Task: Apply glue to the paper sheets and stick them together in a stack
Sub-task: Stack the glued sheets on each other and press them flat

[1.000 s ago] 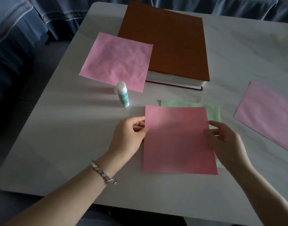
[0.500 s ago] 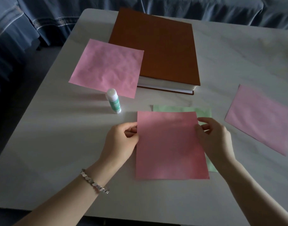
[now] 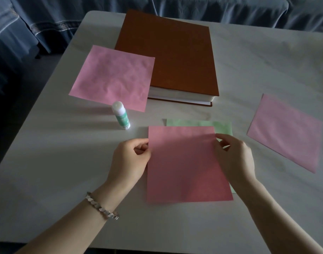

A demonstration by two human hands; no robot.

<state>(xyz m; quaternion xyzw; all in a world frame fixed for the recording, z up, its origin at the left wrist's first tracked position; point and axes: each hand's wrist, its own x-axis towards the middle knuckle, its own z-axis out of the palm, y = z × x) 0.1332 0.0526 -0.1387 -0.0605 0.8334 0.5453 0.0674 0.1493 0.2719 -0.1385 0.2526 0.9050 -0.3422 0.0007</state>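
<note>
A salmon-pink sheet (image 3: 186, 165) lies over a pale green sheet (image 3: 199, 123), whose top and right edges stick out from under it. My left hand (image 3: 129, 162) pinches the pink sheet's left edge near the top. My right hand (image 3: 234, 156) pinches its right edge near the top corner. A glue stick (image 3: 121, 115) with a white cap and green label stands upright to the upper left of the sheets. Two lighter pink sheets lie apart: one (image 3: 114, 77) at the back left, one (image 3: 285, 132) at the right.
A thick book with a brown cover (image 3: 168, 55) lies at the back of the white table (image 3: 47, 162), with the back-left pink sheet overlapping its left edge. Blue fabric hangs behind and to the left of the table. The table's front edge runs close below my forearms.
My right hand has slid up the sheet's right edge towards the top corner. The pink sheet has shifted a little over the green one; my left hand keeps its pinch.
</note>
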